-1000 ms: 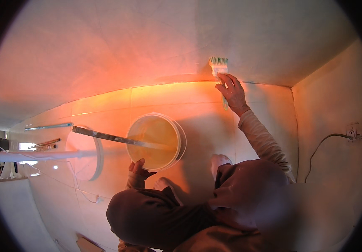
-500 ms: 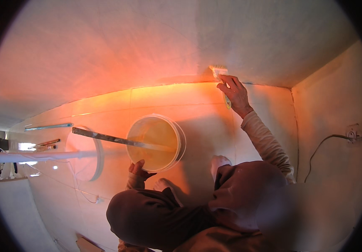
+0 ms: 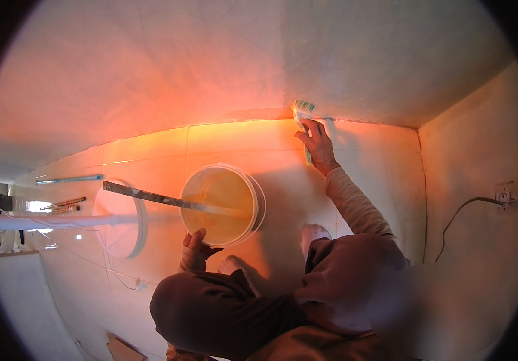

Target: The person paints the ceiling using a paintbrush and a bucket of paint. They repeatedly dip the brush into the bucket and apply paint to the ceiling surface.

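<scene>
Clasping a flat green-bristled brush [image 3: 301, 113], right-hand fingers [image 3: 313, 126] were closed; left-hand fingers [image 3: 197, 238] gripped a round white plastic bucket [image 3: 259, 203].

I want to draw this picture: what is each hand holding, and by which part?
The right hand holds the brush by its handle, close to the bristles. The left hand holds the bucket at its near rim.

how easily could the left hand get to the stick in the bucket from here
Probably yes: the left hand holds the bucket, the stick juts out of it nearby, and nothing visible lies between, though the hand may need to let go first.
</scene>
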The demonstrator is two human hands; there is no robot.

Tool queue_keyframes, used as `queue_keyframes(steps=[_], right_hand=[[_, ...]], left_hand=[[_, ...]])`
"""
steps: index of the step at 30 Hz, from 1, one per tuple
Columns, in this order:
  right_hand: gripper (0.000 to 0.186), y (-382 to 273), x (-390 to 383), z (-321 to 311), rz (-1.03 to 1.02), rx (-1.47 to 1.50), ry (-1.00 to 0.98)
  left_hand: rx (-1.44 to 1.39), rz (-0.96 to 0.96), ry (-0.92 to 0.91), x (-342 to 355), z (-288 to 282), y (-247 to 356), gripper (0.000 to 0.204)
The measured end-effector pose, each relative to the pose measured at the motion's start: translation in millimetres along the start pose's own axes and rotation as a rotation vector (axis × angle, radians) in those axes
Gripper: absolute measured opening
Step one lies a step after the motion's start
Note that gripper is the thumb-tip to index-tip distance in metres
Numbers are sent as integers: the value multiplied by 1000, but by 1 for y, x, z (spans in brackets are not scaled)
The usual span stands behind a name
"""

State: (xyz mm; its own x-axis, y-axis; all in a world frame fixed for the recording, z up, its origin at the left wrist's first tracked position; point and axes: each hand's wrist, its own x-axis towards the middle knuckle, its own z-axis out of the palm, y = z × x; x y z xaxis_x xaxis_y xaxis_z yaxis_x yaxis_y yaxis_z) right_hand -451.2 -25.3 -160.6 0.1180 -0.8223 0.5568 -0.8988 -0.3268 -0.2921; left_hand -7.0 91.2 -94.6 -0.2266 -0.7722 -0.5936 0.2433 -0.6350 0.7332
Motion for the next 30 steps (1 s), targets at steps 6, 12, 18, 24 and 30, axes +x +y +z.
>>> queue_keyframes(steps=[6, 12, 18, 24, 30], right_hand=[[33, 0, -1, -30, 46, 104, -80], [30, 4, 7, -71, 62, 18, 214], [33, -4, 16, -64, -35, -93, 235], [36, 4, -9, -16, -79, -103, -48], [44, -2, -11, -6, -2, 83, -215]], left_hand=[[64, 12, -20, 8, -17, -11, 57], [114, 102, -16, 2, -5, -8, 55], [57, 40, 7, -5, 5, 1, 57], [30, -14, 47, -4, 8, 4, 58], [117, 88, 67, -6, 9, -1, 53]])
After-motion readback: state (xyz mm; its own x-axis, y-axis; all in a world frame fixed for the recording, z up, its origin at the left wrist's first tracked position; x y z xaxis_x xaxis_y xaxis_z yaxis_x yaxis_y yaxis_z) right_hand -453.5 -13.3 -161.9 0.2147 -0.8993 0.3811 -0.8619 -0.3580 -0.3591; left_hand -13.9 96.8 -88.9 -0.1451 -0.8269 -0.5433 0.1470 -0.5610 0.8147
